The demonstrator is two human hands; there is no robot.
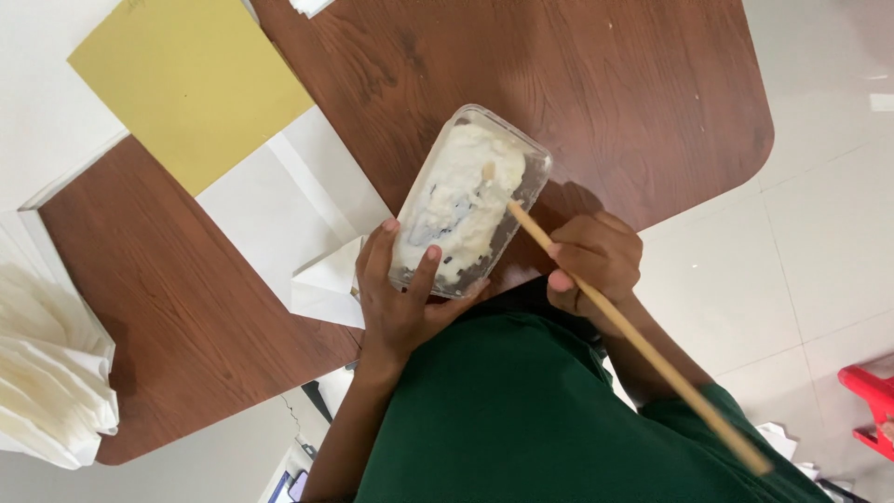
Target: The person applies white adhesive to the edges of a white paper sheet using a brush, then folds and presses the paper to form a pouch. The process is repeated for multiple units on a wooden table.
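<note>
Nearest the camera: green sleeve and shirt (pixel 521 410) of the person, filling the lower centre.

Right hand (pixel 596 261): fingers curled and pinching one long wooden stick (pixel 643 345) partway along its length. The stick's far tip is buried in the white paste; its free end trails back over the green shirt.

Left hand (pixel 400 289): fingers spread and wrapped up the near side of one clear plastic container (pixel 470 200), thumb at its lower corner. The container is tilted, held at the near edge of the brown wooden table (pixel 605 93); I cannot tell whether its base rests on the table. It holds thick white paste (pixel 466 186), with a darker patch along its right wall.

Risks, as judgement:
- The container is tilted and overhangs the table edge; a slip of the left grip would likely drop it onto the lap or floor.
- A hard push with the stick against the thin wall could lever the container out of the fingers or flick paste onto the shirt.
- The stick is long; its free end could catch on the sleeve.

Count, near to far:
- hands: 2
- stick: 1
- container: 1
- folded white paper (pixel 326 279), just beside the left hand: 1
- white sheet (pixel 270 205) beyond it: 1
- yellow sheet (pixel 191 79): 1
- stack of folded white paper (pixel 51 373), far left: 1 stack, pieces too many to tell
- red object (pixel 871 405), on the floor at right: 1, partly cut off
</note>
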